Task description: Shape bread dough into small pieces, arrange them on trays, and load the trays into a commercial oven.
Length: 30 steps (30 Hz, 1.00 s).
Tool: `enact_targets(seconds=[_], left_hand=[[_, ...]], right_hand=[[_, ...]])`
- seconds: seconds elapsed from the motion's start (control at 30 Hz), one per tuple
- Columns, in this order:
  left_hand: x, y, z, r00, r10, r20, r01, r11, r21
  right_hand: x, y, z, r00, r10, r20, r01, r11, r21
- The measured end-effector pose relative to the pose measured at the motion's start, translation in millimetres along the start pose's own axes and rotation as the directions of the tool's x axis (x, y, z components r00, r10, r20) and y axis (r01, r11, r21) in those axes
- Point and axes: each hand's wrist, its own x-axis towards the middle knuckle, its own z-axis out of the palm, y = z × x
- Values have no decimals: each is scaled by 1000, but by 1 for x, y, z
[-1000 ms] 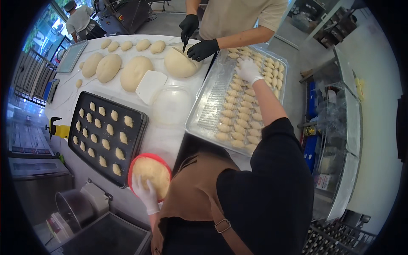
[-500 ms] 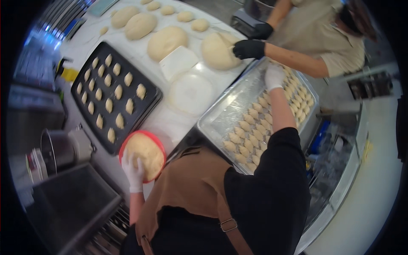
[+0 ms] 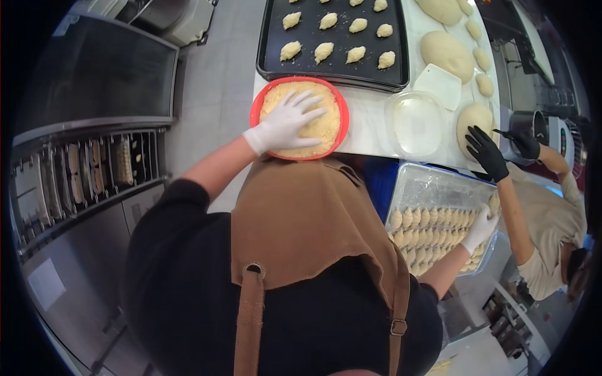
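Note:
My left hand (image 3: 288, 122), in a white glove, lies with fingers spread on the pale yellow crumbs (image 3: 329, 128) that fill a red bowl (image 3: 256, 113). Over the right end of a shallow tray (image 3: 407, 182), my gloved right hand (image 3: 480, 230) has its fingers closed on a small piece of shaped dough (image 3: 494, 200). Rows of similar dough pieces (image 3: 433, 237) lie in this tray. Beyond the bowl, a black baking tray (image 3: 338, 74) carries spaced dough pieces with a crumbly coating (image 3: 328, 21).
On the white table (image 3: 367, 109) are a clear round lid-like dish (image 3: 417, 125), a white scraper (image 3: 438, 86) and large dough lumps (image 3: 446, 55). At the right, a co-worker's black-gloved hand (image 3: 486, 150) touches another dough lump (image 3: 471, 119). A tray rack (image 3: 94, 169) stands left.
The view has turned toward the bowl. My left hand has gone from the bowl's side to flat on the crumbs. My right hand stays over the tray's far end, a dough piece now showing.

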Motion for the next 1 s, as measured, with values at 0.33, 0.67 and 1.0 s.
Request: enact_targets(seconds=[0.33,0.67,1.0], left_hand=[[39,-6,2,913,-8,407,51,994,-95],[5,-13,33,763,-604,-230,252,606,-755],[0,7,30,719,-676,-161,304,514,-802]], right_hand=[[-116,-229,88,452,-409,793,-801,206,563],[-214,-342,187,334,-795,506,508,604,614],[-220,-331,185,83,-961,262,868,199,455]])
